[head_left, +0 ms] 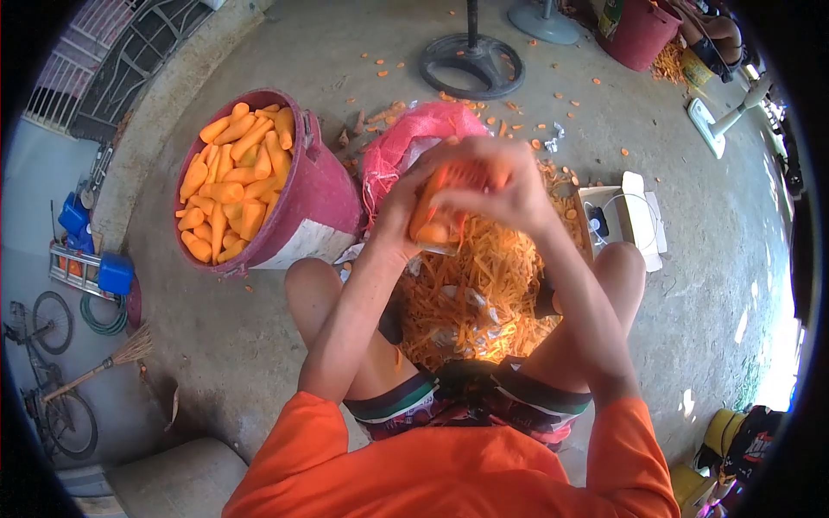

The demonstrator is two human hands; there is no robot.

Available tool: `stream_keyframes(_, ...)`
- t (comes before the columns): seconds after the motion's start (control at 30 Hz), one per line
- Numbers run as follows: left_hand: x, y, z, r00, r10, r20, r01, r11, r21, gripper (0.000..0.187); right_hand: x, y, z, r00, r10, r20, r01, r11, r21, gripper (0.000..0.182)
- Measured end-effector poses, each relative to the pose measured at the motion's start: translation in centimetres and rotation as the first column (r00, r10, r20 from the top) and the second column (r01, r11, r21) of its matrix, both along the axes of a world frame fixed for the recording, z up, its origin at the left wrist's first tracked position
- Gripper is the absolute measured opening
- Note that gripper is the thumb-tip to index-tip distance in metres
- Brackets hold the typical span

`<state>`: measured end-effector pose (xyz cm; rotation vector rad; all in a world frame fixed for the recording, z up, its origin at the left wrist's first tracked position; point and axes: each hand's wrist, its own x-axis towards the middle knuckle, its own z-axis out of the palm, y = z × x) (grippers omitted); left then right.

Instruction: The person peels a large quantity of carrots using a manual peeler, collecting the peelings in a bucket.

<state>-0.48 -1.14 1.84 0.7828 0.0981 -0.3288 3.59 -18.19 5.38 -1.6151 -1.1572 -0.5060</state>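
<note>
My left hand (400,205) is closed around a carrot (432,233), held in front of me above the heap of peelings. Blurred by motion, my right hand (522,194) curls over the carrot's far side, with thumb and fingers bent. Something red-orange shows between its fingers, too smeared to make out. Below both hands, a large heap of orange carrot peelings (484,293) lies between my legs. Just beyond my hands is a pink mesh sack (414,129). At the left stands a tilted dark pink tub (315,198) full of peeled carrots (229,186).
An open cardboard box (635,220) sits right of the peelings. A round black stand base (471,65) is ahead, with carrot slices scattered around it. Another person (721,34) sits at the far right near a red bucket (639,34). A broom (99,363) and bicycle are at the left.
</note>
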Motion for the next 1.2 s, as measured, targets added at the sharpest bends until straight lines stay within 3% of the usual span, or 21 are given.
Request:
stream_keyframes(0.03,0.2,0.3,-0.7,0.999,-0.018,0.042,0.018,1.0,-0.009,0.047,0.8,-0.1,-0.9,1.0,0.001,0.0,-0.001,1.0,0.004,0.02)
stream_keyframes(0.1,-0.2,0.5,-1.2,0.996,-0.035,0.085,0.03,0.997,0.068,0.045,3.1,-1.3,-3.9,0.865,0.016,-0.501,0.103,0.973,0.208,0.021)
stream_keyframes(0.2,-0.3,1.0,-1.2,0.997,-0.074,0.008,0.074,0.997,-0.033,0.041,6.5,-4.4,-2.9,0.803,-0.222,-0.553,0.345,0.93,0.128,0.023)
stream_keyframes(0.27,0.0,0.8,-0.9,0.996,-0.09,-0.024,0.087,0.993,-0.08,0.04,3.9,-2.3,-2.2,0.89,-0.154,-0.43,0.275,0.932,0.237,0.021)
stream_keyframes(0.33,0.2,0.2,-0.8,1.0,0.005,-0.018,-0.006,0.998,-0.059,0.039,-0.1,-0.3,0.0,0.996,0.026,-0.085,-0.028,0.999,-0.029,0.015)
stream_keyframes(0.37,0.4,0.6,-1.0,1.0,0.008,-0.017,-0.009,0.998,-0.055,0.039,0.8,-0.4,-0.9,0.996,0.029,-0.084,-0.031,0.999,-0.025,0.015)
stream_keyframes(0.43,0.2,2.0,-2.5,0.992,-0.126,0.027,0.129,0.984,-0.124,0.039,2.7,-0.9,-2.9,0.934,-0.146,-0.325,0.16,0.987,0.018,0.014)
stream_keyframes(0.47,0.3,2.3,-3.1,0.979,-0.194,0.065,0.202,0.966,-0.158,0.039,3.9,-2.0,-2.5,0.86,-0.065,-0.507,0.166,0.974,0.156,0.018)
stream_keyframes(0.57,-0.1,1.6,-1.4,0.991,-0.13,0.02,0.132,0.986,-0.102,0.038,5.3,-2.9,-2.5,0.833,-0.212,-0.512,0.318,0.94,0.127,0.02)
stream_keyframes(0.63,-0.3,0.7,-0.5,0.997,-0.069,-0.019,0.068,0.996,-0.055,0.038,1.5,-0.7,-1.8,0.906,0.059,-0.419,0.047,0.97,0.238,0.021)
stream_keyframes(0.67,-0.1,0.0,0.4,0.993,0.015,-0.114,-0.023,0.997,-0.067,0.038,1.8,-0.7,-1.7,0.908,0.06,-0.414,0.045,0.97,0.239,0.021)
stream_keyframes(0.73,-0.1,0.2,0.1,0.97,0.099,-0.221,-0.116,0.991,-0.065,0.038,1.8,-0.7,-2.3,0.991,0.012,-0.137,-0.029,0.992,-0.123,0.023)
stream_keyframes(0.77,-0.3,1.2,-1.4,0.991,0.001,-0.134,-0.013,0.996,-0.089,0.038,2.5,-1.1,-2.7,0.968,-0.198,-0.154,0.187,0.979,-0.077,0.022)
stream_keyframes(0.8,-0.2,1.6,-2.2,0.995,-0.097,-0.031,0.093,0.99,-0.109,0.038,3.9,-1.6,-2.7,0.879,-0.011,-0.476,0.099,0.982,0.16,0.017)
stream_keyframes(0.87,-0.1,1.4,-2.3,0.997,-0.057,-0.049,0.051,0.992,-0.114,0.038,6.8,-3.6,-3.4,0.85,-0.14,-0.507,0.252,0.955,0.159,0.015)
stream_keyframes(0.93,0.2,1.9,-2.3,0.985,-0.138,-0.1,0.108,0.961,-0.255,0.037,4.9,-2.9,-2.5,0.871,-0.203,-0.448,0.29,0.947,0.134,0.017)
stream_keyframes(0.97,-0.2,1.4,-1.6,0.986,-0.136,-0.101,0.106,0.96,-0.258,0.037,2.8,-1.7,-1.9,0.95,-0.152,-0.273,0.178,0.982,0.07,0.016)
stream_keyframes(1.03,-0.5,0.1,0.8,0.976,0.044,-0.212,-0.064,0.994,-0.091,0.035,-0.5,-0.1,0.9,0.989,-0.1,0.107,0.097,0.995,0.034,0.013)
stream_keyframes(1.07,-0.4,0.3,0.2,0.975,0.043,-0.218,-0.064,0.994,-0.09,0.035,1.0,-0.6,-0.2,0.99,-0.101,0.101,0.098,0.995,0.034,0.013)
stream_keyframes(1.13,-0.5,1.3,-2.2,0.986,-0.129,-0.106,0.108,0.978,-0.181,0.037,5.3,-2.7,-3.4,0.905,-0.076,-0.419,0.162,0.971,0.174,0.012)
stream_keyframes(1.2,-0.3,1.8,-3.0,0.96,-0.279,-0.009,0.26,0.907,-0.33,0.038,5.2,-3.7,-1.6,0.819,-0.092,-0.566,0.227,0.958,0.173,0.012)
